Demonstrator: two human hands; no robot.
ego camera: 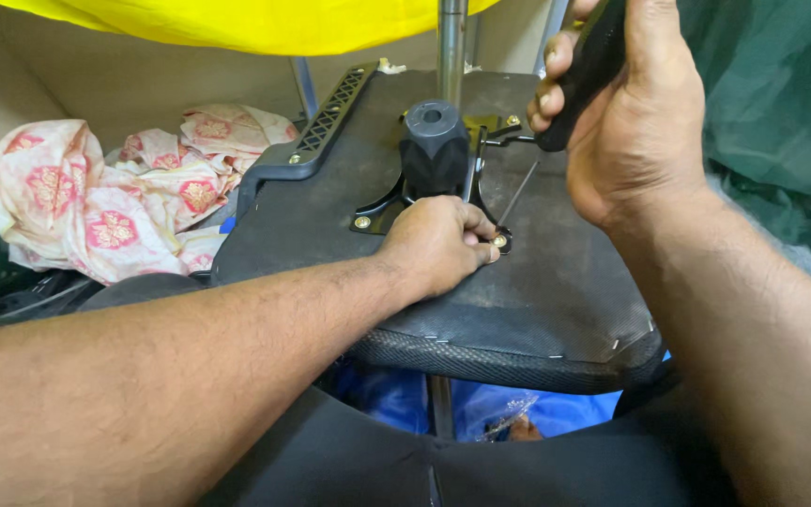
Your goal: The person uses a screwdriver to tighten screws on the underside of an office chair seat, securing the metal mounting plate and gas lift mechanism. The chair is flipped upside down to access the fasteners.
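Black, fabric-covered underside of an upturned office-chair seat [330, 211], seen from above by the head camera, fills the middle of the view; a row of small metal staples shows along its mesh-edged front rim. Bolted near the seat's centre is a black metal mounting plate [379, 208] carrying a stubby black cylindrical hub [434, 150], with brass-coloured bolt heads visible at its corners. Left hand [438, 242]: resting on the seat just in front of the plate, fingertips pinched around a small brass-coloured bolt [499, 241] at the plate's near right corner. Right hand [635, 122]: clenched around the thick black handle of a screwdriver [586, 75], held above and to the right of the hub; the thin steel shaft slants down and leftward, its tip meeting the bolt at the left fingertips. A black plastic armrest with a slotted face [326, 122] lies along the seat's left edge. Behind the hub a bright metal pole [451, 47] rises out of view. Crumpled white cloth with a pink floral print [96, 197] lies to the left of the seat, yellow sheeting [237, 23] hangs across the top, dark green cloth [781, 103] covers the right side, and blue plastic [481, 404] shows beneath the seat's front rim.
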